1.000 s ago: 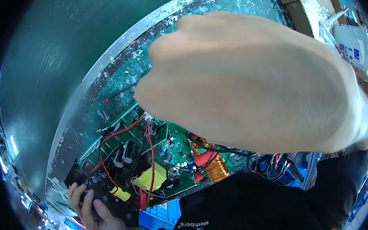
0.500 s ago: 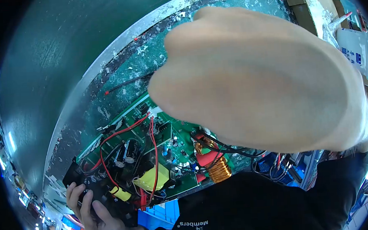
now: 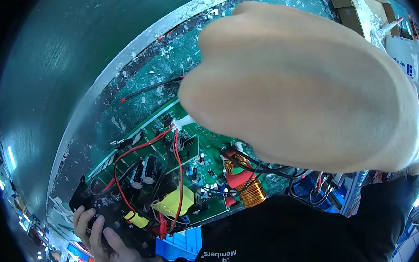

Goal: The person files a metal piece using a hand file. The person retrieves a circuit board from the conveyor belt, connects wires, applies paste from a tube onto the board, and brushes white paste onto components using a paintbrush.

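Note:
A green circuit board (image 3: 206,160) lies on the bench, carrying capacitors, a yellow-wrapped transformer (image 3: 175,202) and a copper-wound coil (image 3: 251,193). My left hand (image 3: 106,240) grips the black part (image 3: 127,234) at the board's lower-left end, fingers curled over it. Across the right side, my right hand (image 3: 264,79) looms large and close to the camera, closed, with its fingers hidden. From under it pokes a white nozzle tip (image 3: 185,121), meeting a white connector (image 3: 174,127) where red wires (image 3: 146,148) join the board. The body behind that nozzle is hidden.
A black lead (image 3: 149,90) with a red end lies on the stained green bench (image 3: 134,78). An open cardboard box (image 3: 348,7) and a white container (image 3: 401,54) stand at upper right. A blue crate (image 3: 180,243) sits below the board.
My right hand has shifted slightly right in view, and the white nozzle tip by the connector shows more clearly. My left hand keeps its hold on the black part.

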The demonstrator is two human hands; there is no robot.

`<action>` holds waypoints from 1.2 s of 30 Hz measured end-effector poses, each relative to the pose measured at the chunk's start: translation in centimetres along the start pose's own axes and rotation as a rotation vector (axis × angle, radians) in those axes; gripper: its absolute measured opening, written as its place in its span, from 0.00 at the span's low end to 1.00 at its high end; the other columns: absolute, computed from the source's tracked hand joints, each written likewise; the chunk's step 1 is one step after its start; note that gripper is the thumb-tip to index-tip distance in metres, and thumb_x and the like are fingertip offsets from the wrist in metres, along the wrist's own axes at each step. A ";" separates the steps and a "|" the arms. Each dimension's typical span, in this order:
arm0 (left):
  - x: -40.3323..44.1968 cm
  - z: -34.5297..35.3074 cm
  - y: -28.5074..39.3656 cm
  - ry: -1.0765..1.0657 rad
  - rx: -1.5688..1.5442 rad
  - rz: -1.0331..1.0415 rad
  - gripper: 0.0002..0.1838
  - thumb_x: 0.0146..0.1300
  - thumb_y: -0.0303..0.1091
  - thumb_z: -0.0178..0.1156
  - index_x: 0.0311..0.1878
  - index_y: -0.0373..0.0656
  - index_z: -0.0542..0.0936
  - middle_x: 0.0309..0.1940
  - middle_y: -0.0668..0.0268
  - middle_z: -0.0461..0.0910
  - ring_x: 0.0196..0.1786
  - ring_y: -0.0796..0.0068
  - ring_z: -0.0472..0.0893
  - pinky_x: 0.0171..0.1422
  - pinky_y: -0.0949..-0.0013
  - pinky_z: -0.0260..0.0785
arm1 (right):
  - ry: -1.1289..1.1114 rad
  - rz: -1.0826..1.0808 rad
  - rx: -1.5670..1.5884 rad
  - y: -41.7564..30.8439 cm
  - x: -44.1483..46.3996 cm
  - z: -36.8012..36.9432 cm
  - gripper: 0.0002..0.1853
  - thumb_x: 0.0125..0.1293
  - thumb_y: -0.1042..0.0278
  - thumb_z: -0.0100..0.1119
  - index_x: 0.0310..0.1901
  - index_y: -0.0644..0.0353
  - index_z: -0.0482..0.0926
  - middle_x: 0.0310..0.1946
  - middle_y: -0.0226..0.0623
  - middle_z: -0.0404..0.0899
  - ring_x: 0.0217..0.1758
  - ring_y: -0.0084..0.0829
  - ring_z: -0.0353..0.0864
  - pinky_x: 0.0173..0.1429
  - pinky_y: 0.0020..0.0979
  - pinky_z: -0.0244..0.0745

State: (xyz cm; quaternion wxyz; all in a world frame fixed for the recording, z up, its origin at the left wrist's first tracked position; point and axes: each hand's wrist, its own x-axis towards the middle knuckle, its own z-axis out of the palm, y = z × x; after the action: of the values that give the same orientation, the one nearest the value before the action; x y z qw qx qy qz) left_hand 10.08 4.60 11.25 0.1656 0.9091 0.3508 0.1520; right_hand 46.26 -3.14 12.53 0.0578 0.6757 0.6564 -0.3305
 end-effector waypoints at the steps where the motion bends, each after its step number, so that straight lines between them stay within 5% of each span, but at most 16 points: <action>1: 0.0 0.0 0.0 -0.005 0.000 0.004 0.14 0.68 0.23 0.50 0.50 0.29 0.81 0.56 0.49 0.79 0.66 0.48 0.74 0.74 0.47 0.60 | 0.000 0.003 0.005 0.0 0.0 0.0 0.04 0.60 0.75 0.61 0.32 0.63 0.76 0.21 0.43 0.74 0.27 0.46 0.78 0.31 0.41 0.71; 36: 0.0 0.0 -0.4 0.005 -0.047 0.021 0.14 0.66 0.22 0.50 0.51 0.28 0.80 0.56 0.48 0.79 0.66 0.46 0.74 0.75 0.45 0.58 | -0.008 0.099 0.182 1.6 -0.4 -0.7 0.06 0.63 0.74 0.58 0.29 0.62 0.73 0.16 0.43 0.71 0.21 0.48 0.75 0.25 0.43 0.66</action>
State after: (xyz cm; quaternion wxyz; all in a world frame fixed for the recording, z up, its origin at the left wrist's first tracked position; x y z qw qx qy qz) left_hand 9.88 4.83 11.06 0.1845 0.9081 0.3382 0.1643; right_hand 48.02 -3.36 12.71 0.0148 0.7085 0.5891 -0.3882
